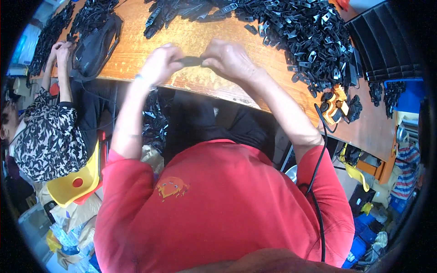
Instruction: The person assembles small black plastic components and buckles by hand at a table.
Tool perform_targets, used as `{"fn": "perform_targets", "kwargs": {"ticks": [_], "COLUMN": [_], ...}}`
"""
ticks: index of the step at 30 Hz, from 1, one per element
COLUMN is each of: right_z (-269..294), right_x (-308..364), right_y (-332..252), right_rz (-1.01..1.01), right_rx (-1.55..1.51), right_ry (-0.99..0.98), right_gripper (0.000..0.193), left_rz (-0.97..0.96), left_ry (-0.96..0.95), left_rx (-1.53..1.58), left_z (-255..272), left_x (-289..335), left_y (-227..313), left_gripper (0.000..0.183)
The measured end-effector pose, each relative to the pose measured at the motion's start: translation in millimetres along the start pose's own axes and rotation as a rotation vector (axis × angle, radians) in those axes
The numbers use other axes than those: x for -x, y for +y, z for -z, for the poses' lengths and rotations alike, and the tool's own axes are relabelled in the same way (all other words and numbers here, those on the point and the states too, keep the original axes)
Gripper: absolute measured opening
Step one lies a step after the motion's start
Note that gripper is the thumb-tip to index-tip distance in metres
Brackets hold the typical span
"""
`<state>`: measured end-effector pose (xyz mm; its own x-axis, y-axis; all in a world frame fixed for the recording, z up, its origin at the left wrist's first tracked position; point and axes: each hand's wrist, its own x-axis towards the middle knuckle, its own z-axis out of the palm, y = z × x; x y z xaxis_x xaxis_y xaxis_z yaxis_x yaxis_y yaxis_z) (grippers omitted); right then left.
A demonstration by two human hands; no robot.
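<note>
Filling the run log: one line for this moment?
left hand + right hand: pinch small black part | over wooden table | black parts pile right

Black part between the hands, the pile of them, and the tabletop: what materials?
The black part, pinched by the left hand and right hand, looks like moulded plastic, dull black; it is too small to be sure. The pile of black parts shows glints on flat faces, probably semi-gloss plastic. The tabletop looks like orange varnished wood, worn pale along its edge.
</note>
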<state>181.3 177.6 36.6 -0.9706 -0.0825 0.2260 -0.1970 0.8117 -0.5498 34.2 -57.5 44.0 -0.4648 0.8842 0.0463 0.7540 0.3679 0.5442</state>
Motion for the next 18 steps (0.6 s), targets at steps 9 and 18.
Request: {"fn": "perform_targets", "kwargs": {"ticks": [9,18], "right_z": [34,30], "right_x": [-12,-2], "right_y": [64,81], "right_rz": [-0.293,-0.382], "right_rx": [0.457,0.529], "right_ry": [0.475,0.257], "right_gripper": [0.025,0.023], "left_rz": [0.087,0.019], "left_ry": [0.276,0.348], "left_rx": [-0.128,-0.486], "left_z": [24,-54], "left_x": [-29,-160], "left_y": [10,24], "left_gripper": [0.034,0.025]}}
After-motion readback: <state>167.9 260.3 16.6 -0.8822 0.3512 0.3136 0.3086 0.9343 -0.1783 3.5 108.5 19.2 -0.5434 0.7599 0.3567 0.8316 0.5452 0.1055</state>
